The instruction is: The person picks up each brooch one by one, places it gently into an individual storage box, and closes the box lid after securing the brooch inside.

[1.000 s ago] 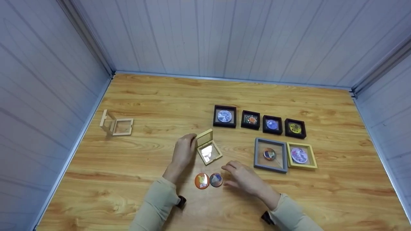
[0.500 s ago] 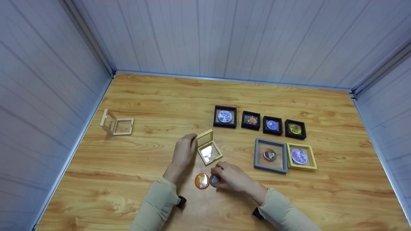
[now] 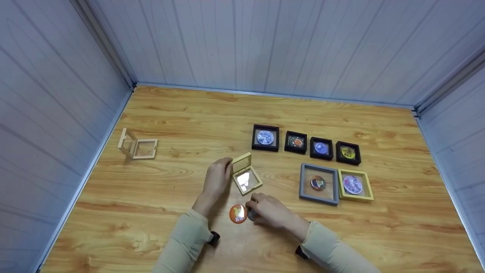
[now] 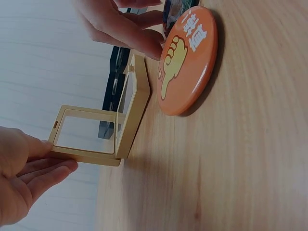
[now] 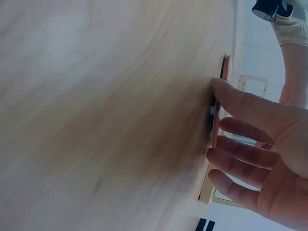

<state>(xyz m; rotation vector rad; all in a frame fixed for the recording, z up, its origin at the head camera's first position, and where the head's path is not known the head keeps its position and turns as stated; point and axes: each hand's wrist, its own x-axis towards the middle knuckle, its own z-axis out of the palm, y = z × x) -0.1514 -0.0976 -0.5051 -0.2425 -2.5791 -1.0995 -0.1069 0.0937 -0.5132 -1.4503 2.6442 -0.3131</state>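
My left hand (image 3: 216, 178) grips the raised lid of a small yellow display frame (image 4: 132, 113), thumb on one face and fingers behind. The frame's base lies on the table, its clear film catching light. Just in front of it lies a round orange button badge (image 4: 187, 60) with a yellow thumb-down print and white characters. Right beside that badge, my right hand (image 3: 273, 211) pinches a second, darker button badge (image 3: 251, 214) between thumb and fingers at its edges. In the right wrist view this badge (image 5: 216, 115) appears edge-on, low over the table, and the fingers hide part of it.
Several black frames (image 3: 265, 148) holding badges stand in a row at the back right. Nearer are a grey frame (image 3: 302, 182) and another yellow frame (image 3: 369, 184), each with a badge. A pale frame (image 3: 145, 157) sits open at far left. Panel walls (image 3: 250, 45) surround the wooden table.
My right hand has moved left to the darker badge and taken hold of its edges. The left hand has stayed at the yellow frame's lid.
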